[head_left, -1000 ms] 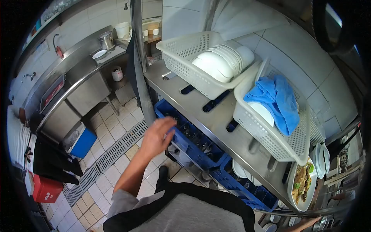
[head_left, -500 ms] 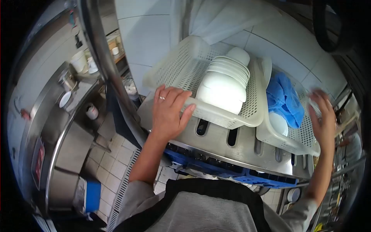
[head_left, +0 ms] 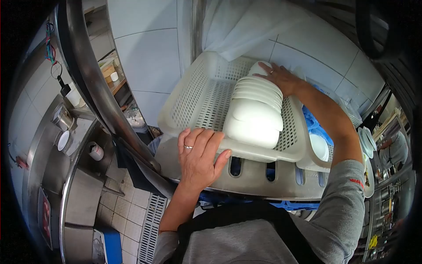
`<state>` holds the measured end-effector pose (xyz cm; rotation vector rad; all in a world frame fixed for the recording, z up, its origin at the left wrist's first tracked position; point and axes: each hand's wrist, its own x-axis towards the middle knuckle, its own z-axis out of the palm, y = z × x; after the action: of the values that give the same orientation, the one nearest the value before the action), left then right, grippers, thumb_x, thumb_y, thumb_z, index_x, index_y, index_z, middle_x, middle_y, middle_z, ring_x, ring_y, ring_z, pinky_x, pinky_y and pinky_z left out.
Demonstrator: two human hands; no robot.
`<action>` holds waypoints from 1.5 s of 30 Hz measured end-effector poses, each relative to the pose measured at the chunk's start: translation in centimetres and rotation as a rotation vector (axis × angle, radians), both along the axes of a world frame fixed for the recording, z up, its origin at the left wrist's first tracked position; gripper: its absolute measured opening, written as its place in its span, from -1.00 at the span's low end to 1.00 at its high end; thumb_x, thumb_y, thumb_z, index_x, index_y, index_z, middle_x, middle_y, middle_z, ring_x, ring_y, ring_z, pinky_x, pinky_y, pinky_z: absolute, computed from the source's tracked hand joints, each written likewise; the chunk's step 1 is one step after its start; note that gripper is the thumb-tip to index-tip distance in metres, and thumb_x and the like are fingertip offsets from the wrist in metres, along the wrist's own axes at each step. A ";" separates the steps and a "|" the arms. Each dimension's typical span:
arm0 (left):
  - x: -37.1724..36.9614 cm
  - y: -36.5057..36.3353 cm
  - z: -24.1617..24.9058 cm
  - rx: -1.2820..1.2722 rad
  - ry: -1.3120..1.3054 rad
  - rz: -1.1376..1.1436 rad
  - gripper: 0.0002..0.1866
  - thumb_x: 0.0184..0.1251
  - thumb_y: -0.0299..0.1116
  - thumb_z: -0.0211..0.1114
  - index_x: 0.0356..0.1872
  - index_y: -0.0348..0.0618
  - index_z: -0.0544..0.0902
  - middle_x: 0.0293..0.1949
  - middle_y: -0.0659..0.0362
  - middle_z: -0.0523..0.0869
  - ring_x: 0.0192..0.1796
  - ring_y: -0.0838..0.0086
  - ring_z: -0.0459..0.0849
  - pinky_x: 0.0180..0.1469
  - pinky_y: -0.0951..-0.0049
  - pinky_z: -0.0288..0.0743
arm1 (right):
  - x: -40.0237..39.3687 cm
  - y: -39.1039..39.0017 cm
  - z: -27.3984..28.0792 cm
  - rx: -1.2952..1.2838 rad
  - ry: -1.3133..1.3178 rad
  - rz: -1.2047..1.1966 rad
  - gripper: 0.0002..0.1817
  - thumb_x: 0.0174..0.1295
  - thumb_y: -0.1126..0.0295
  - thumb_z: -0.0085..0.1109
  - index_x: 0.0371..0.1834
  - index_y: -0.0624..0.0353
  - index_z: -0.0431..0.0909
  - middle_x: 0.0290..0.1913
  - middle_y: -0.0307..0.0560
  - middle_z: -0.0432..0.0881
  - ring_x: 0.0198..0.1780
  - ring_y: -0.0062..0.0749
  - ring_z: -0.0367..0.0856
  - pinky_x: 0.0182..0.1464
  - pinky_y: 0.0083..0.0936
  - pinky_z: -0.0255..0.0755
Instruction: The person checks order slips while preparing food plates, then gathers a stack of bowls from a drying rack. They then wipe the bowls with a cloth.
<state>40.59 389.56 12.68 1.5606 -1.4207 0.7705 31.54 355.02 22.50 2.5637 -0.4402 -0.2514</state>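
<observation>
A white perforated plastic basket (head_left: 182, 99) holds a row of white bowls (head_left: 255, 123) lying on their sides, nested against each other. My left hand (head_left: 200, 154), with a ring on one finger, is hooked over the basket's near left rim, fingers on top and thumb beside them. At the far end of the row, my right hand (head_left: 279, 79) lies on the last bowl with its fingers spread. Part of that bowl is hidden under the hand. My right forearm crosses above a second white basket (head_left: 310, 160), which contains a blue cloth (head_left: 314, 123) and a white dish (head_left: 319, 147).
Both baskets stand on a slotted steel counter (head_left: 285, 174) against a tiled wall. A metal post (head_left: 94, 88) rises at the left, with a steel sink area beyond it. Plates (head_left: 367, 141) stand at the right. Below is a floor drain grate (head_left: 151, 229).
My right hand has moved from the right basket's far side, leftward, onto the back bowl. My left hand stays on the rim. The view has shifted somewhat.
</observation>
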 end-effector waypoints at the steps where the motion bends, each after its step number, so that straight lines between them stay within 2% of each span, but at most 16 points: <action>1: -0.1 -0.1 -0.1 -0.005 0.001 0.003 -0.65 0.16 -0.14 0.22 -0.14 -0.16 0.61 -0.17 0.13 0.57 -0.02 0.26 0.48 0.25 0.11 0.09 | 0.3 -0.3 -0.2 0.001 -0.020 0.007 -0.03 -0.04 -0.19 0.22 0.48 -0.42 -0.04 0.54 -0.02 -0.28 0.46 0.29 -0.13 0.40 0.15 -0.04; 6: -0.1 -0.4 -0.4 -0.033 -0.003 0.013 -0.65 0.17 -0.11 0.19 -0.17 -0.16 0.62 -0.19 0.13 0.57 -0.03 0.27 0.47 0.26 0.10 0.08 | 2.3 -2.9 -2.3 0.030 -0.165 0.074 -0.12 0.05 -0.11 0.17 0.47 -0.38 0.00 0.54 -0.02 -0.26 0.46 0.31 -0.14 0.37 0.15 0.04; 12: -0.2 -0.4 -0.4 -0.017 0.003 0.026 -0.64 0.16 -0.10 0.18 -0.17 -0.16 0.62 -0.21 0.13 0.57 -0.04 0.27 0.48 0.25 0.09 0.07 | 3.2 -4.1 -2.8 0.129 -0.218 0.140 -0.20 0.13 -0.08 0.09 0.46 -0.36 0.01 0.54 -0.04 -0.26 0.45 0.31 -0.12 0.33 0.20 0.09; 15: -0.2 -0.5 -0.4 -0.013 -0.001 0.042 -0.64 0.16 -0.10 0.17 -0.18 -0.15 0.62 -0.21 0.13 0.57 -0.05 0.28 0.48 0.25 0.09 0.08 | 3.2 -3.2 -2.4 0.022 -0.168 0.145 -0.22 0.15 -0.10 0.06 0.46 -0.40 0.01 0.54 -0.05 -0.27 0.45 0.31 -0.13 0.33 0.21 0.08; 19: -0.3 -0.5 -0.4 -0.024 -0.004 0.051 -0.64 0.16 -0.10 0.16 -0.18 -0.15 0.62 -0.21 0.13 0.57 -0.05 0.28 0.48 0.24 0.09 0.08 | 4.4 -3.3 -2.3 -0.044 -0.126 0.273 -0.21 0.14 -0.17 0.03 0.46 -0.42 0.00 0.54 -0.07 -0.29 0.45 0.30 -0.13 0.30 0.25 0.09; 22: -0.5 -0.3 -0.2 -0.005 -0.002 0.057 -0.62 0.12 -0.09 0.25 -0.15 -0.15 0.61 -0.18 0.14 0.58 -0.03 0.29 0.50 0.26 0.12 0.11 | 6.3 -3.9 -3.1 -0.074 -0.134 0.382 -0.25 0.17 -0.17 -0.02 0.45 -0.41 0.02 0.54 -0.09 -0.27 0.44 0.31 -0.10 0.27 0.29 0.12; 24: -0.4 -0.4 -0.5 -0.021 0.006 0.054 -0.62 0.14 -0.09 0.20 -0.16 -0.16 0.62 -0.19 0.13 0.58 -0.04 0.27 0.49 0.25 0.11 0.09 | 7.4 -3.7 -3.0 -0.079 -0.150 0.449 -0.30 0.21 -0.14 -0.05 0.44 -0.40 0.06 0.54 -0.10 -0.25 0.43 0.31 -0.06 0.26 0.31 0.13; 27: -0.5 -0.4 -0.5 -0.028 0.010 0.055 -0.62 0.15 -0.08 0.18 -0.17 -0.16 0.62 -0.20 0.12 0.58 -0.04 0.26 0.49 0.25 0.10 0.09 | 8.8 -2.7 -2.8 -0.152 -0.140 0.489 -0.36 0.24 -0.10 -0.08 0.42 -0.41 0.12 0.53 -0.08 -0.18 0.41 0.31 -0.01 0.25 0.27 0.16; 33: -0.3 -0.2 -0.4 -0.017 -0.017 0.067 -0.61 0.13 -0.06 0.26 -0.14 -0.13 0.61 -0.17 0.15 0.56 -0.02 0.31 0.49 0.25 0.14 0.13 | 11.7 -3.2 -2.0 -0.142 -0.063 0.626 -0.34 0.21 -0.11 -0.02 0.41 -0.40 0.13 0.52 -0.06 -0.11 0.41 0.29 0.00 0.32 0.18 0.11; 39: -0.3 -0.5 -0.8 -0.040 0.004 0.068 -0.61 0.13 -0.06 0.20 -0.18 -0.14 0.64 -0.21 0.12 0.59 -0.02 0.26 0.50 0.24 0.11 0.12 | 12.5 -3.1 -2.4 -0.091 -0.140 0.661 -0.32 0.16 -0.04 0.10 0.39 -0.39 0.17 0.51 -0.09 -0.09 0.43 0.24 -0.01 0.39 0.09 0.04; 42: -0.3 -0.5 -0.8 -0.038 0.003 0.068 -0.61 0.13 -0.05 0.19 -0.18 -0.14 0.64 -0.20 0.12 0.59 -0.03 0.26 0.50 0.23 0.11 0.12 | 12.5 -2.5 -1.5 0.022 -0.157 0.663 -0.29 0.11 0.05 0.21 0.38 -0.32 0.21 0.50 -0.05 -0.05 0.44 0.12 0.02 0.42 -0.08 0.07; 45: -0.2 -0.4 -0.7 -0.034 -0.017 0.072 -0.61 0.13 -0.06 0.19 -0.18 -0.14 0.64 -0.20 0.12 0.59 -0.04 0.25 0.50 0.22 0.12 0.14 | 12.2 -2.5 -1.0 0.310 -0.259 0.667 -0.24 0.02 0.13 0.31 0.36 -0.30 0.23 0.48 0.02 -0.01 0.43 0.00 0.08 0.42 -0.25 0.10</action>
<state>40.39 389.11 12.02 1.5893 -1.3630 0.8486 43.71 352.51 21.50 2.8831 0.4074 0.2767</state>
